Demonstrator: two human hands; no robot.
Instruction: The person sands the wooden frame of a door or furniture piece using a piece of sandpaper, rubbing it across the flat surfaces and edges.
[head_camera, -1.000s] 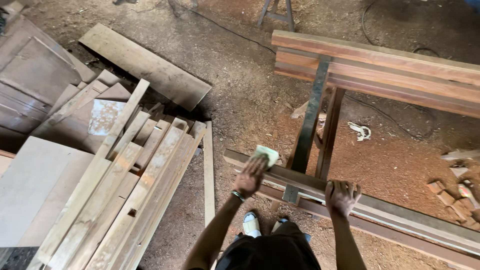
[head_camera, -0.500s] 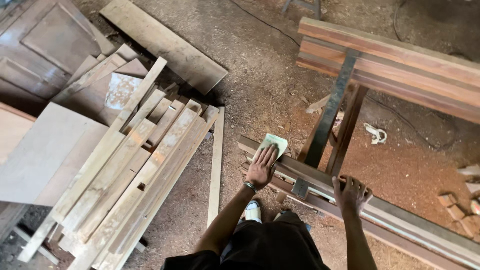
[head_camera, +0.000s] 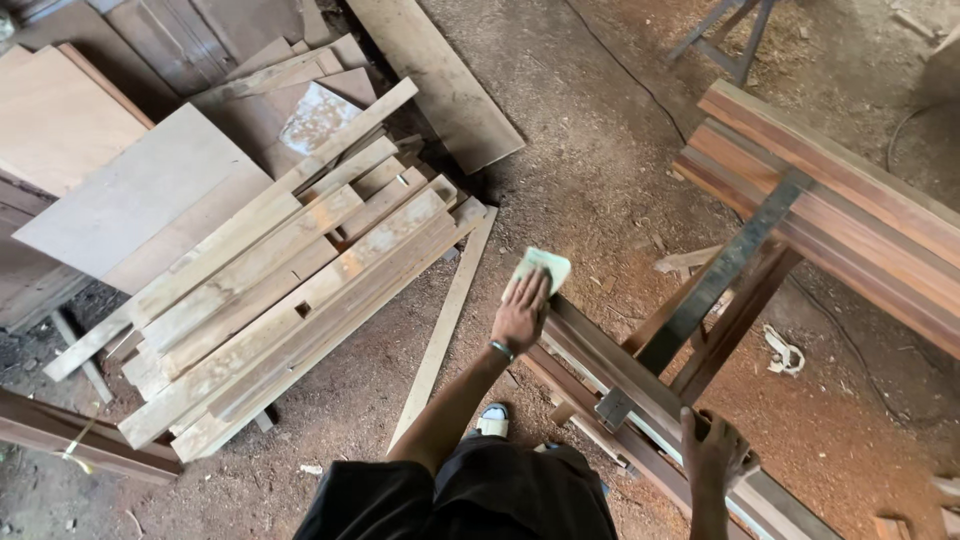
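- At the near end of the long dark wooden frame rail (head_camera: 600, 360), the left hand (head_camera: 521, 312) presses flat on a pale green sanding pad (head_camera: 541, 268).
- The right hand (head_camera: 712, 450) grips the rail's edge further along.

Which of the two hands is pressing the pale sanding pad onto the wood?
The left hand, flat on the pale sanding pad at the dark frame rail's end; the right hand only grips the rail.
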